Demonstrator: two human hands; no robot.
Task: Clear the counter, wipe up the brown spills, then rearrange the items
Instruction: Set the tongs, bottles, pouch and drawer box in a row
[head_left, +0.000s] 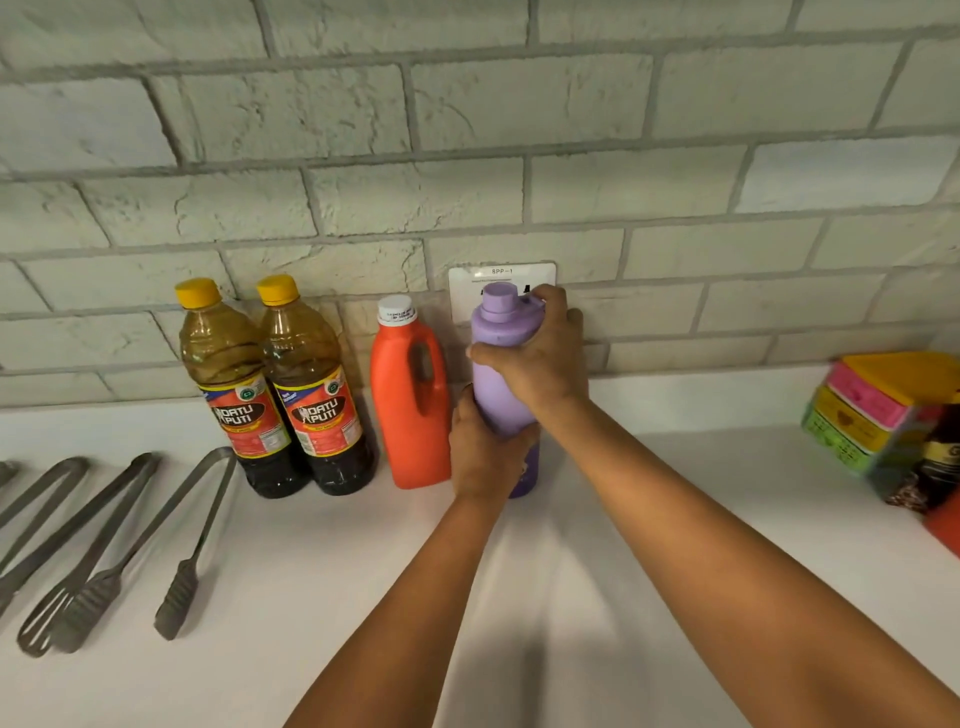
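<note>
Head view. Both hands are holding the purple bottle (498, 395), which is standing upright on the white counter (675, 519) against the brick wall, just right of the red jug (410, 405). The left hand (483, 452) is wrapping its fingers round the lower body of the bottle; the right hand (540, 358) is curling round the shoulder and cap area, thumb across the front. Whether the base is resting on the counter or hovering just above it cannot be told, as the left hand is covering it.

Step in hand, as judged: the rearranging stage. No brown spills are showing on the visible counter, and the bottles are lining up in a row along the wall. The next move is probably calling for seating the bottle flush in line with the jug, then letting go with both hands without tipping it.

Containers: two yellow-capped bottles (228, 384) (317, 389) are standing side by side, touching, each holding dark liquid roughly to the label's upper edge. The jug is opaque with a white cap; contents are not showing. The purple bottle is opaque too. Metal tongs (192, 540) are lying in a row on the left. A coloured stack of boxes (872, 410) is sitting at far right.
</note>
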